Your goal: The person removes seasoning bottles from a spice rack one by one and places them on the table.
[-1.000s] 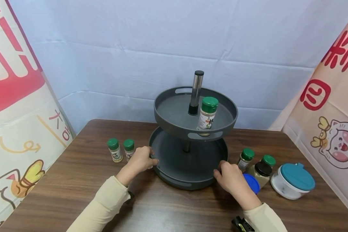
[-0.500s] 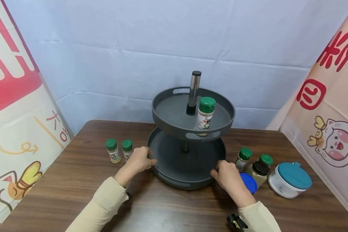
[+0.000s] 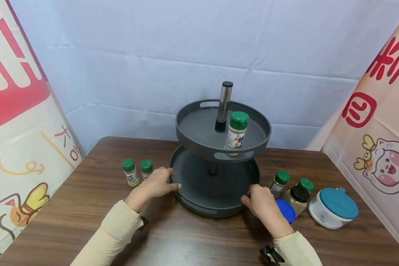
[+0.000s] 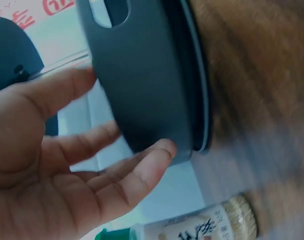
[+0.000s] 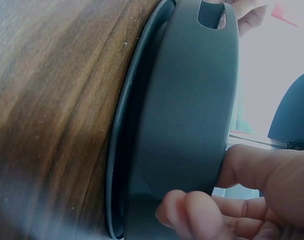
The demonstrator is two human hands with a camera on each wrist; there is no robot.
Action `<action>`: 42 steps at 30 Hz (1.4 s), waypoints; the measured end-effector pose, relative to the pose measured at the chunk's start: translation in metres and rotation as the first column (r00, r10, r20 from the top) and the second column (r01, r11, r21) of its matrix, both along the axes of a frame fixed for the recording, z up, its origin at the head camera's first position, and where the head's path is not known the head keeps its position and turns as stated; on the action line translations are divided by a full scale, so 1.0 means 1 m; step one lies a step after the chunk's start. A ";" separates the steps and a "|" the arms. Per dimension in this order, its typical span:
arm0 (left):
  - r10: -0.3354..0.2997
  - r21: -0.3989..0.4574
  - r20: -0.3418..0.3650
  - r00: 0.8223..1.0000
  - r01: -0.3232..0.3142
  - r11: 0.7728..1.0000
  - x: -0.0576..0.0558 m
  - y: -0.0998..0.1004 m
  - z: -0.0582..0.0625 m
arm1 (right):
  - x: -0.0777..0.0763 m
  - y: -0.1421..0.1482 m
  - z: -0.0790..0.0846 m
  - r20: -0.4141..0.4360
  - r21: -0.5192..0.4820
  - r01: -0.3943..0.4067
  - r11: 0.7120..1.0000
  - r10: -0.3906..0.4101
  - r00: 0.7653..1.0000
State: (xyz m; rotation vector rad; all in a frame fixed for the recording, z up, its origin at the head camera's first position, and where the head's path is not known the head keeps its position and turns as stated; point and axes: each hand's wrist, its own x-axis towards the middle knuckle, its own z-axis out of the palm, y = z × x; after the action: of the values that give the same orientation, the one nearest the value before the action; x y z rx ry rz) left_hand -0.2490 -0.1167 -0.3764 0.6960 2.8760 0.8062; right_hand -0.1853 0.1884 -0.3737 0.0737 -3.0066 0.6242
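Observation:
A dark grey two-tier turntable rack stands mid-table, with a lower tray (image 3: 203, 211), an upper tray (image 3: 193, 146) and a steel centre pole (image 3: 224, 103). One green-capped spice bottle (image 3: 236, 133) stands on the upper tray. My left hand (image 3: 157, 183) lies at the lower tray's left side. In the left wrist view this left hand (image 4: 66, 165) has relaxed, spread fingers, and a fingertip touches the tray wall (image 4: 141, 75). My right hand (image 3: 259, 201) holds the tray's right rim. In the right wrist view the right hand (image 5: 257, 195) has its thumb on the rim and fingers curled against the wall (image 5: 192, 110).
Two small green-capped bottles (image 3: 137, 171) stand left of the rack; one bottle (image 4: 202, 227) shows under my left hand. On the right are two green-capped bottles (image 3: 279, 181), a black-capped jar (image 3: 297, 197), a blue lid (image 3: 286, 210) and a teal-lidded white container (image 3: 334, 207). Printed banners flank the table.
My left hand has loosened from the lower tray's rim and drawn back a little, fingers now stretched out. The right hand stays on the rim.

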 end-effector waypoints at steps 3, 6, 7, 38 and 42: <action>-0.048 -0.026 0.000 0.999 0.048 0.999 0.001 -0.004 0.002 | 0.000 0.000 0.000 -0.006 -0.002 -0.001 1.000 0.001 1.000; -0.076 -0.043 -0.006 0.997 0.076 0.996 0.001 -0.006 0.002 | 0.000 0.000 0.000 -0.005 -0.003 0.001 1.000 -0.001 1.000; -0.082 -0.048 -0.009 0.997 0.081 0.996 0.002 -0.007 0.003 | 0.000 0.000 -0.001 -0.006 -0.002 0.002 1.000 -0.002 1.000; -0.115 -0.035 -0.286 0.951 0.109 0.993 0.035 -0.002 0.089 | 0.000 0.001 -0.001 0.013 -0.019 -0.001 1.000 0.001 1.000; -0.124 -0.027 -0.333 0.935 0.122 0.992 0.039 0.001 0.100 | 0.000 0.001 0.000 0.017 -0.024 -0.007 1.000 0.007 1.000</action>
State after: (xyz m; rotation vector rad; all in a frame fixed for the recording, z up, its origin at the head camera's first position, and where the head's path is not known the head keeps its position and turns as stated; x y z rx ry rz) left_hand -0.2102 -0.1154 -0.2764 1.0993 3.0830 0.7237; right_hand -0.1853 0.1898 -0.3741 0.0783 -3.0159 0.6655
